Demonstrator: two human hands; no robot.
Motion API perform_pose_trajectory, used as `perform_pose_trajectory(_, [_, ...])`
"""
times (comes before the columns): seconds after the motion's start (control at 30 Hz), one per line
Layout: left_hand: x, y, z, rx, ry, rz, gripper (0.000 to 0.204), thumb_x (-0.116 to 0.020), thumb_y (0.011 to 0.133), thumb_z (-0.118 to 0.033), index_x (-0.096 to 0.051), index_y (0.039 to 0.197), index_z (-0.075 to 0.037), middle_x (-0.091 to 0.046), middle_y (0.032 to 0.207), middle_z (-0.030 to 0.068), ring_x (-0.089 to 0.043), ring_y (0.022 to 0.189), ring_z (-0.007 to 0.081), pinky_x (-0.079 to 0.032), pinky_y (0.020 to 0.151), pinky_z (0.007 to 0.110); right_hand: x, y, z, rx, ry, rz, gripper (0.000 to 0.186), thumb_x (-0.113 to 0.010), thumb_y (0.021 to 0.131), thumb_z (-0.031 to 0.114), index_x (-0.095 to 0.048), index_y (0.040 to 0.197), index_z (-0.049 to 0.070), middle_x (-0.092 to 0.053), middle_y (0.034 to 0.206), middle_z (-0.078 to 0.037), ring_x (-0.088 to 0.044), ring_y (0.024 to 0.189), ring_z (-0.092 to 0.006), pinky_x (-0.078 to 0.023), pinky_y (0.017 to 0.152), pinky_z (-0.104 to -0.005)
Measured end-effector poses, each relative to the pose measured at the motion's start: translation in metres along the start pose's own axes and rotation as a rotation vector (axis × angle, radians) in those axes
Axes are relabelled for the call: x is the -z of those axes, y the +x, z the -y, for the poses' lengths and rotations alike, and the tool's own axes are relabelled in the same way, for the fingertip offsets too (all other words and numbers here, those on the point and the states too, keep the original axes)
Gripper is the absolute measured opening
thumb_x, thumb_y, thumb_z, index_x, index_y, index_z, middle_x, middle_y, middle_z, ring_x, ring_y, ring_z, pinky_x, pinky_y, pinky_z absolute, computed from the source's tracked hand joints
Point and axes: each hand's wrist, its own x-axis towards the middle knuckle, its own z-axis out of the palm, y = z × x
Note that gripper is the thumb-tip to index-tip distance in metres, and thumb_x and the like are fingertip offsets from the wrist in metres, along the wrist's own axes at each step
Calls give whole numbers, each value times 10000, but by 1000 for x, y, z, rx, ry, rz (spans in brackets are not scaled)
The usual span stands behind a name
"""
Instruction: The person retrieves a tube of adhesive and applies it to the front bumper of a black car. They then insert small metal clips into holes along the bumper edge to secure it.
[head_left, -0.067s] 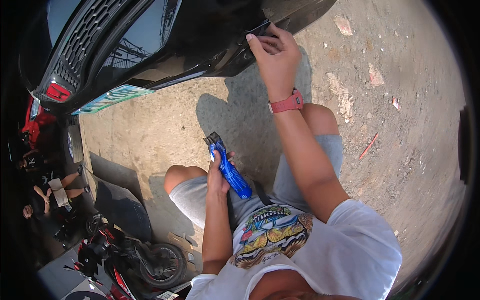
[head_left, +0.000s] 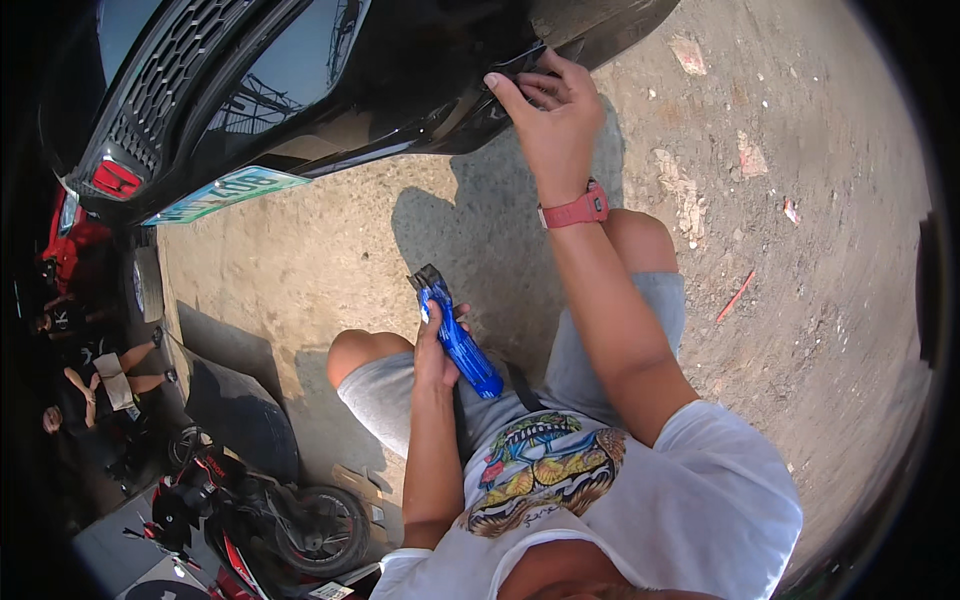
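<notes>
My left hand (head_left: pixel 430 352), resting above my left thigh, is closed round a slim blue bottle (head_left: pixel 468 357) with a black spray-type head. The bottle tilts, its head pointing up and left, away from me. My right hand (head_left: pixel 562 122), with a red watch (head_left: pixel 577 210) on its wrist, reaches up to the lower corner of a glossy black car bumper (head_left: pixel 400 95). Its thumb and curled fingers close at a dark recess there. What lies between them is black on black, and I cannot make it out.
The car's honeycomb grille (head_left: pixel 180 75) and licence plate (head_left: pixel 230 193) are at the upper left. A red and black motorcycle (head_left: pixel 270 520) stands at the lower left, and people in dark clothes (head_left: pixel 85 385) sit beyond it. A red stick (head_left: pixel 735 297) lies on the rough ground.
My right thumb has shifted slightly left along the bumper. The left hand and the bottle stay where they were.
</notes>
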Motion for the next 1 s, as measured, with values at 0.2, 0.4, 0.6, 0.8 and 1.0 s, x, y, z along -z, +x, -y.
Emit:
perform_pose_trajectory(0.2, [1,-2,1,-10,1,18,419,-620,1012,-483,-562,1184,-105,-729,1019,142,-655,713,151,-559,585,303,-8,0,1,-107,-49,-19,572,-918,731,141,-622,1153,-106,-684,1003,-165,-724,834,-209,-595,722,-310])
perform_pose_trajectory(0.4, [-4,-4,-2,-25,-2,6,394,-636,1005,-479,-601,1140,-111,-732,1000,124,-656,706,135,-543,594,263,-5,-4,1,-81,-8,-13,660,-930,722,151,-570,1206,-119,-706,946,-173,-721,805,-199,-582,714,-297])
perform_pose_trajectory(0.6, [-9,-7,-3,-31,-1,34,401,-630,1010,-478,-602,1160,-108,-729,989,119,-657,711,125,-541,582,253,-21,-10,15,-109,-15,27,479,-805,824,29,-568,1228,-69,-680,982,-143,-699,842,-207,-573,727,-313])
perform_pose_trajectory(0.8, [-9,-9,-2,-50,6,34,390,-623,1017,-471,-594,1143,-103,-728,998,128,-652,705,120,-533,586,242,-15,-14,14,-228,133,108,630,-756,876,-30,-435,1412,-116,-697,996,-170,-690,890,-162,-569,746,-259])
perform_pose_trajectory(1.0, [-12,-8,-4,-41,0,42,373,-628,1019,-457,-592,1140,-105,-729,988,130,-652,699,120,-532,586,241,-12,-12,11,-185,189,118,654,-737,904,-28,-416,1459,-158,-715,1048,-176,-699,896,-155,-560,772,-243])
